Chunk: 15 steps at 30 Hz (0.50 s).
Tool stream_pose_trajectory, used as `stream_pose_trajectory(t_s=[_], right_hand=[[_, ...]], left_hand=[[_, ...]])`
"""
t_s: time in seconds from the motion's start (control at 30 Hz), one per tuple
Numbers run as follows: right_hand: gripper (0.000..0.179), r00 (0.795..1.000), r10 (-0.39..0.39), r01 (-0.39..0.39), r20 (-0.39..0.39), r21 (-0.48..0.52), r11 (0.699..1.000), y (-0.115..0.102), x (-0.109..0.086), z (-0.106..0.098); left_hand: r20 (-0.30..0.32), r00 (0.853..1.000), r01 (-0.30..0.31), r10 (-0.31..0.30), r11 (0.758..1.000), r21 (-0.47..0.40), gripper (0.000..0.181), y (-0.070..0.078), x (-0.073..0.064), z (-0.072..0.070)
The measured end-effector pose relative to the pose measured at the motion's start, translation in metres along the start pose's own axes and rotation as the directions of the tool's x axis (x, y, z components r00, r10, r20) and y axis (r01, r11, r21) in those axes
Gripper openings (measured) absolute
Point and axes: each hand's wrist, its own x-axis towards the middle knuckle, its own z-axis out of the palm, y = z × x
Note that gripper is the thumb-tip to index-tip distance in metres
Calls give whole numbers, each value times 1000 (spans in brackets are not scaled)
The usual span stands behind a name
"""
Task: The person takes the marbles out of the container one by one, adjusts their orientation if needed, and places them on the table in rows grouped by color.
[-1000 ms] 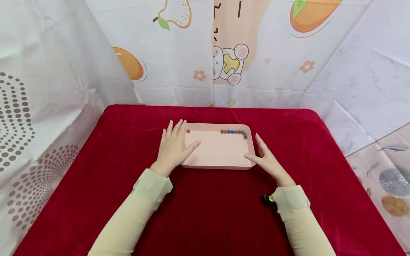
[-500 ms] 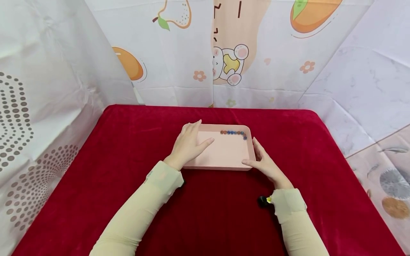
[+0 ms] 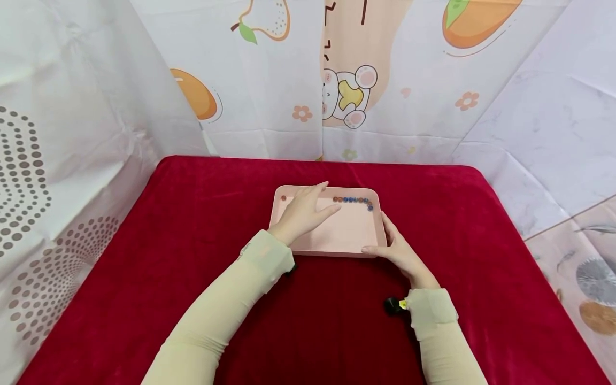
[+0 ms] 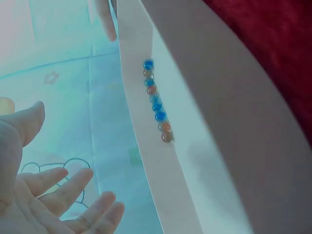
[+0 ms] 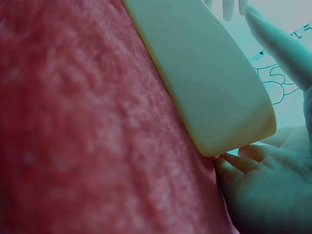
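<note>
A pale pink rectangular tray [image 3: 332,238] lies on the red cloth. Inside, several small shiny blue and orange-brown marbles [image 4: 157,106] form a row along the far wall, bending round the far right corner. One orange-brown marble [image 3: 283,198] sits apart at the far left corner. My left hand [image 3: 304,214] is spread above the tray's left half, fingers extended and holding nothing visible. At the right end, my right hand [image 3: 403,250] touches the tray's outer side with its fingers, while its straight thumb [image 5: 280,46] reaches over the near right corner.
Red velvet cloth [image 3: 202,214] covers the table around the tray. White printed curtains [image 3: 269,80] hang behind and at both sides. A small black device [image 3: 392,306] is at the right wrist.
My left hand has moved rightward from the tray's left edge to above its interior, uncovering the lone marble again. The right hand has come slightly nearer along the tray's right side.
</note>
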Motion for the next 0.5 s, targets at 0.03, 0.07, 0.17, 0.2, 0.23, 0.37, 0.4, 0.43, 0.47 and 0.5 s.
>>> stream_pose_trajectory(t_s=[0.03,0.07,0.17,0.2,0.23,0.37,0.4,0.43,0.47,0.5], right_hand=[[106,1000,2,-2,-2,-2,1000,0,0,0],[106,1000,4,-4,-6,-5,1000,0,0,0],[106,1000,11,-11,-9,-16,1000,0,0,0],[107,1000,15,-15,-13,-23,1000,0,0,0],[107,1000,16,-16,-15,-30,999,0,-1,0],[110,999,27,-28,-28,-52,998,-1,-1,2],[110,999,29,-31,-32,-56,998,-1,-1,2],[110,999,31,-33,-36,-56,998,-1,-1,2],[111,999,33,-35,-39,-62,997,-1,-1,2],[111,998,36,-39,-41,-64,997,-1,-1,2]], left_hand=[[5,1000,-5,5,1000,-3,75,2,2,1],[10,1000,-12,12,1000,-5,74,4,5,1],[31,999,-23,23,1000,-6,72,11,13,3],[39,999,-25,25,1000,-5,71,13,15,4],[47,999,-27,28,1000,-5,71,15,18,5],[80,997,-16,17,1000,-14,69,23,27,8],[85,996,-13,15,1000,-19,69,25,29,9],[89,996,-10,12,1000,-25,69,26,31,10],[93,996,-8,11,1000,-29,69,27,33,11],[97,995,-6,9,999,-32,69,28,34,12]])
